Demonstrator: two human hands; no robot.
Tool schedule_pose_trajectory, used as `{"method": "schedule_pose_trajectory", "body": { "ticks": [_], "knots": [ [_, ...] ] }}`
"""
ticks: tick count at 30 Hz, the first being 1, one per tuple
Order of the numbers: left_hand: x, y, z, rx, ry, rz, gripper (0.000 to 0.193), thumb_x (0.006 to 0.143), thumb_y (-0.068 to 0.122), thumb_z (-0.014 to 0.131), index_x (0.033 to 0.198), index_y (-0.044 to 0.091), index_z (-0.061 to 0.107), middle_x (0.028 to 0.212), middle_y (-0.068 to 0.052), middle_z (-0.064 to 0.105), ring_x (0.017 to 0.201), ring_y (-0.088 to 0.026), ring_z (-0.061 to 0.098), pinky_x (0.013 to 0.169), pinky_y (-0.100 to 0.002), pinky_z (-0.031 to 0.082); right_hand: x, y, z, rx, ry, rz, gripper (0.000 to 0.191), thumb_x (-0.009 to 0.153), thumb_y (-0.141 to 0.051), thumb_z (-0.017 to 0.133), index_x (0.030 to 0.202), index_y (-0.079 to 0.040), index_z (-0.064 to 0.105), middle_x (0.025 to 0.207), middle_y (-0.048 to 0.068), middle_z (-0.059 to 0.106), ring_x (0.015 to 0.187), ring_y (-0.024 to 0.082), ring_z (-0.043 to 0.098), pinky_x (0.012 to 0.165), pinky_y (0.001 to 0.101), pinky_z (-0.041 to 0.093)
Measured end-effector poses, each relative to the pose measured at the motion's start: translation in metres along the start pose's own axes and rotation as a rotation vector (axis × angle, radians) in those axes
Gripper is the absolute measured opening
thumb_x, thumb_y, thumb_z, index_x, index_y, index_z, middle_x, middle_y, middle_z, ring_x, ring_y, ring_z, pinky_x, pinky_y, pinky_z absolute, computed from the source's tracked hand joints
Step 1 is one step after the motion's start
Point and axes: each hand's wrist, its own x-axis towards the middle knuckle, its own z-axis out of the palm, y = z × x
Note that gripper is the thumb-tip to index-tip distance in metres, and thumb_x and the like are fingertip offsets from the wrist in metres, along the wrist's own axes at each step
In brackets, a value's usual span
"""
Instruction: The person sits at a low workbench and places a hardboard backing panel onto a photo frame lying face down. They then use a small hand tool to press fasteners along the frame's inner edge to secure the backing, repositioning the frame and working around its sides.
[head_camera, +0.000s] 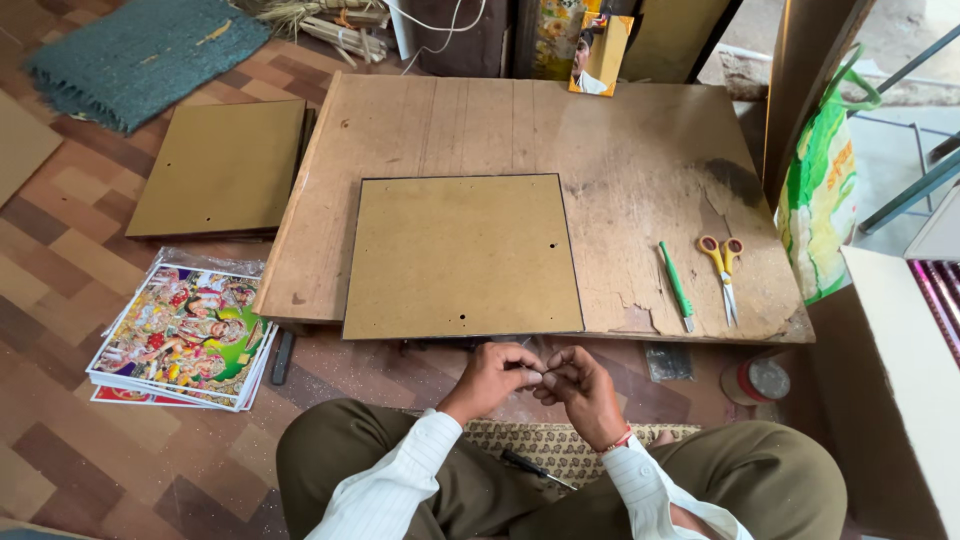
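Observation:
My left hand (494, 378) and my right hand (582, 385) meet just below the near edge of the low wooden table (640, 150), fingertips pinched together on something too small to make out. A brown backing board (462, 255) with a thin dark rim lies flat on the table right above my hands, with small holes near its edge. A dark-handled tool (535, 470) rests on the patterned cloth in my lap.
A green-handled tool (677, 285) and orange-handled scissors (724, 272) lie on the table's right side. A stack of brown boards (222, 168) and a pile of colourful prints (185, 335) sit on the floor at left. A green-and-white bag (820, 195) hangs at right, a tape roll (757, 381) below.

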Motion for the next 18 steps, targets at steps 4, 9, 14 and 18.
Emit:
{"method": "schedule_pose_trajectory", "body": {
  "ticks": [4,9,14,18],
  "knots": [
    [0.031,0.009,-0.004,0.324,0.069,-0.056,0.006,0.089,0.007,0.072,0.089,0.006,0.078,0.085,-0.007,0.076,0.074,-0.018,0.071,0.072,-0.033,0.059,-0.003,-0.006,0.004,-0.351,0.137,0.081,0.008,0.092,-0.008,0.072,0.097,-0.004,0.067,0.076,0.010,0.076,0.069,0.019,0.072,0.061,0.0320,0.057],
    [0.082,0.008,-0.008,0.464,0.158,0.076,0.005,0.078,0.002,0.075,0.083,0.002,0.075,0.091,-0.012,0.072,0.083,-0.031,0.070,0.078,-0.040,0.056,-0.028,0.005,0.014,-1.051,-0.366,-0.140,0.006,0.081,-0.018,0.077,0.082,-0.012,0.076,0.078,0.010,0.076,0.072,0.028,0.074,0.069,0.0395,0.058],
    [0.089,0.001,-0.005,0.506,0.125,0.040,0.006,0.077,0.000,0.074,0.083,0.001,0.075,0.092,-0.012,0.070,0.087,-0.032,0.069,0.080,-0.041,0.055,-0.060,0.033,0.036,-1.366,-0.449,-0.017,0.019,0.076,-0.019,0.077,0.092,-0.010,0.073,0.090,0.016,0.073,0.085,0.037,0.071,0.074,0.0467,0.058],
    [0.083,0.001,-0.007,0.539,0.087,0.037,0.006,0.079,0.000,0.073,0.084,0.002,0.075,0.092,-0.010,0.070,0.087,-0.030,0.070,0.081,-0.041,0.056,-0.061,0.041,0.044,-1.408,-0.470,-0.045,0.014,0.080,-0.015,0.071,0.090,-0.007,0.073,0.092,0.017,0.073,0.086,0.037,0.072,0.075,0.0461,0.058]
  ]
}}
